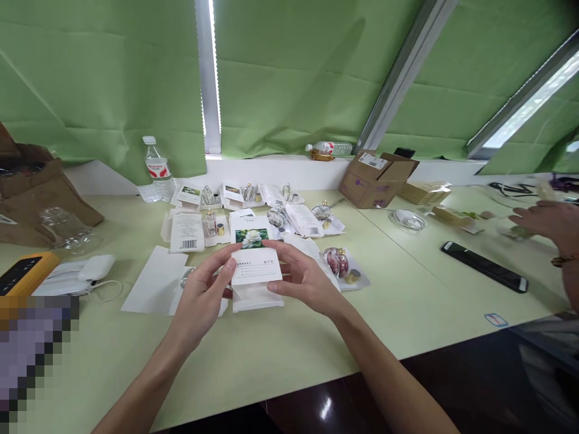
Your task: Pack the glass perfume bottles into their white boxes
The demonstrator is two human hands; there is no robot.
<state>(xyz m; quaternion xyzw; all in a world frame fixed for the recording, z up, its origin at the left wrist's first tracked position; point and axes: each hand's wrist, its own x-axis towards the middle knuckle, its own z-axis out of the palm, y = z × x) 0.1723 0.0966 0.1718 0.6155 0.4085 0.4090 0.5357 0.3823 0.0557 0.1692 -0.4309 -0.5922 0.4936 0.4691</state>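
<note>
A small white cardboard box with a white-flower picture and printed text is held between my two hands above the table's middle. Its near end shows an open flap. My left hand pinches the left edge, thumb on the front. On the right edge, my right hand is closed, its fingertips at the printed face. Just behind lie several opened packs with small glass bottles and gold caps, among them a barcoded white pack and a red-filled bottle. An open white card lies left of my left hand.
A water bottle stands at the back left, near a brown paper bag. A cardboard carton is at the back right. A black phone and a coiled white cable lie rightward, near another person's hand.
</note>
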